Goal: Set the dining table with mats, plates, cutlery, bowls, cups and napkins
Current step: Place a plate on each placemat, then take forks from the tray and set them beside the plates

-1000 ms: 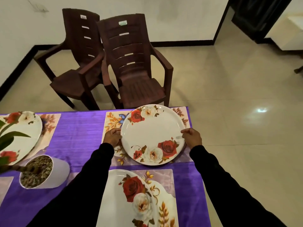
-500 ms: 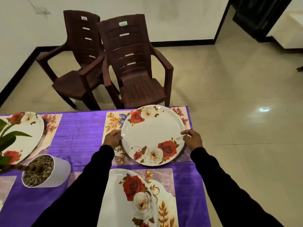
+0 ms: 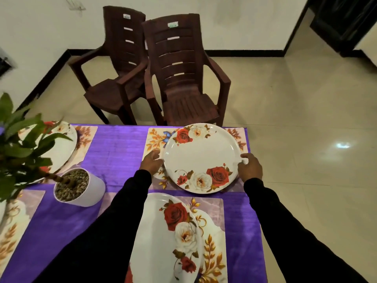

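The round white rose-printed plate [image 3: 201, 158] is held at both rims on the floral rectangular mat [image 3: 157, 139] at the far right corner of the purple-clothed table [image 3: 118, 144]: left hand [image 3: 151, 163] fingers at the left rim, right hand [image 3: 250, 167] curled on the right rim. The mat sits at the table edge, so a nudge on release risks an overhang or slip. Counted: three plates, four mats at least partly visible, one white potted plant [image 3: 79, 187], two brown plastic chairs [image 3: 183, 78]. No cutlery, bowls, cups or napkins are seen.

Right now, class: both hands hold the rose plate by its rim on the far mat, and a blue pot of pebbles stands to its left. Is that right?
Not quite. The head view shows the pot is white, not blue. The rest stands: left hand and right hand hold the rose plate by its rim on the far mat.
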